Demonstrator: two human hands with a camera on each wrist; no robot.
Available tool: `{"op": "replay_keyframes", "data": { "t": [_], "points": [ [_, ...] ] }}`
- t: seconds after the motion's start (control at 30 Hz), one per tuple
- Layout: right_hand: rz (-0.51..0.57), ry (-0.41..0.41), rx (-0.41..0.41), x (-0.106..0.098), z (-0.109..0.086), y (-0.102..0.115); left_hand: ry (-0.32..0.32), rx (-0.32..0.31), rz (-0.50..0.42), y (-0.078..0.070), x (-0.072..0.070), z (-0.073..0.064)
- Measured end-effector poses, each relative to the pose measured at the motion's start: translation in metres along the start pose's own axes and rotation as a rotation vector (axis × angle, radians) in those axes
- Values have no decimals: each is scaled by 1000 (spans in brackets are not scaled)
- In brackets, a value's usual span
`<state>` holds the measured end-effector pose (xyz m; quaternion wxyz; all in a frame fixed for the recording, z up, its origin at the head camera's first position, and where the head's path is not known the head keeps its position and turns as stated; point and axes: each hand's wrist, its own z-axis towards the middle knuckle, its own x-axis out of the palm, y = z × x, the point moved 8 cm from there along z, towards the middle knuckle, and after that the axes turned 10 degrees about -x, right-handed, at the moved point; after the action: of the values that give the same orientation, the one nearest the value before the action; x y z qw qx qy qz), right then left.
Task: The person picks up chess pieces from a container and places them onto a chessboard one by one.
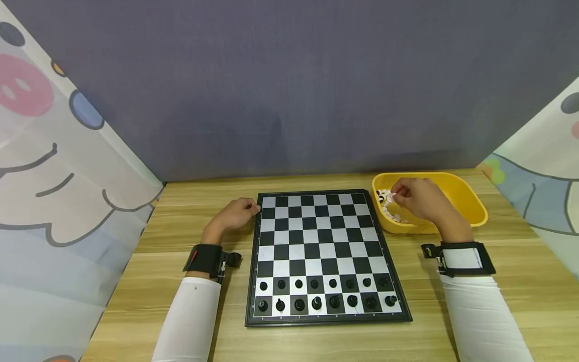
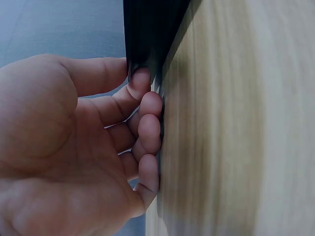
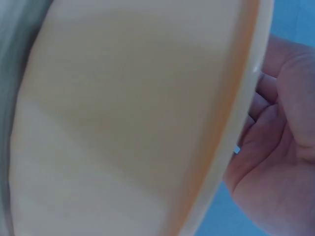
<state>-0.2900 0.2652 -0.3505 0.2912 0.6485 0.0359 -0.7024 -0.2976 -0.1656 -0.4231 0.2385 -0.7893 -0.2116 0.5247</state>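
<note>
A black-framed chessboard lies on the table with black chess pieces standing in two rows along its near side. My left hand pinches the board's left edge near the far corner; in the left wrist view its thumb and index finger meet at the black frame. Inside a yellow basin right of the board, my right hand pinches a white chess piece over a pile of white pieces. The basin's wall hides the right fingertips in the right wrist view.
The wooden table ends at a grey upright panel behind the board and basin. Printed cartoon panels rise on both sides. Black bands with small cameras sit on both wrists.
</note>
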Motion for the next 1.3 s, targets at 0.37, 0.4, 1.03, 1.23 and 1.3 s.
{"op": "replay_keyframes", "data": {
  "t": [0.37, 0.4, 1.03, 1.23, 1.3],
  "points": [
    [12, -103, -13, -12, 0, 15, 1, 6, -4, 1, 0, 1],
    [14, -110, -15, -13, 0, 17, 0, 9, 0, 1, 0, 2],
    [52, -182, -86, -8, 9, 43, 1, 0, -16, 2, 0, 2],
    [53, -163, -89, -2, 13, 52, 6, 3, -18, 1, 1, 1],
    [47, -149, -83, 1, 16, 55, 6, 3, -15, 1, 1, 1]
  ]
}}
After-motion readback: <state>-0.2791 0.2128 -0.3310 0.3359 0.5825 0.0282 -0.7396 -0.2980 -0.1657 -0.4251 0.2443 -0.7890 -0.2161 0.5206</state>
